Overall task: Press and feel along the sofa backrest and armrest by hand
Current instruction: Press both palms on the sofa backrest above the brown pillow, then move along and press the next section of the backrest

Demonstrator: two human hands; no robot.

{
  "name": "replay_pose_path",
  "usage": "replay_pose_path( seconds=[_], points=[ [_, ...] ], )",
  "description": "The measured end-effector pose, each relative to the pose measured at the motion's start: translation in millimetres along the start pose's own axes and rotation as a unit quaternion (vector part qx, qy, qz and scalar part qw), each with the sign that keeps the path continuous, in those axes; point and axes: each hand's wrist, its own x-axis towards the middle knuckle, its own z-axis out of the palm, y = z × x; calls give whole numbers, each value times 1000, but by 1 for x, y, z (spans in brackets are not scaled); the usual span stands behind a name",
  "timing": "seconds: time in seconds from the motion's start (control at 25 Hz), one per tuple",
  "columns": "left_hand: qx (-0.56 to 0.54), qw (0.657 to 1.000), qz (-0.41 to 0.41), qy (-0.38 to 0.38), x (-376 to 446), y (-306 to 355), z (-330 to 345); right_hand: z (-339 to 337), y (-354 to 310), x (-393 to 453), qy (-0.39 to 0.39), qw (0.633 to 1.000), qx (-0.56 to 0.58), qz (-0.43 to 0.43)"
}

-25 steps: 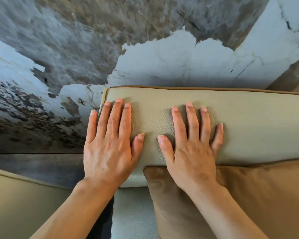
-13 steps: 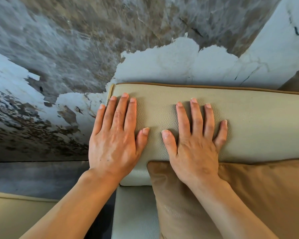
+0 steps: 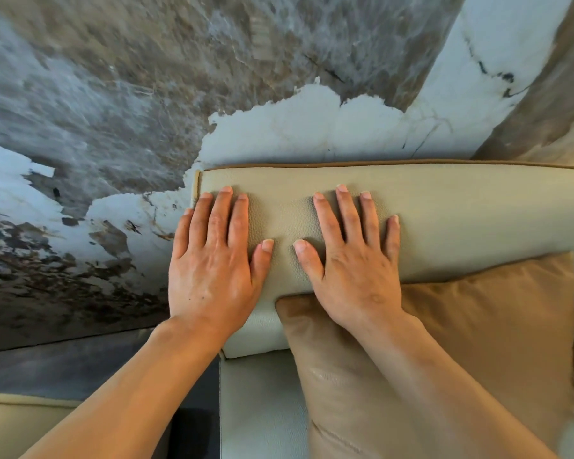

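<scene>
Both palms lie flat on the beige sofa backrest (image 3: 444,220) near its left end: left hand (image 3: 212,260) by the corner, right hand (image 3: 352,260) beside it, fingers spread wide, holding nothing. A tan cushion (image 3: 478,342) leans just below.

- a tan cushion (image 3: 478,342) leaning at lower right;
- a marbled grey, brown and white wall (image 3: 179,94) behind;
- another beige seat (image 3: 20,425), lower left corner

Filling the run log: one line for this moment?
left hand flat on backrest | right hand flat on backrest, wrist over cushion
</scene>
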Motion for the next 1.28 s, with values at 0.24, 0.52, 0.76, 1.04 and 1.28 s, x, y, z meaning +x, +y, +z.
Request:
replay_pose_path(
  seconds=[0.24,0.52,0.76,1.04,1.28],
  points=[
    [-35,999,22,-27,-35,-37,-61,-51,-32,-61,-2,999,20,25],
    [13,996,-65,62,-154,-120,-178,-126,-94,-132,90,994,45,-47],
    [66,983,-144,93,-271,-185,-290,-189,-168,-198,117,979,127,-107],
    [96,975,-185,77,-348,-250,-365,-216,-250,-244,115,973,146,-135],
    [80,982,-169,39,-358,-308,-373,-207,-309,-266,101,979,130,-119]
  ],
)
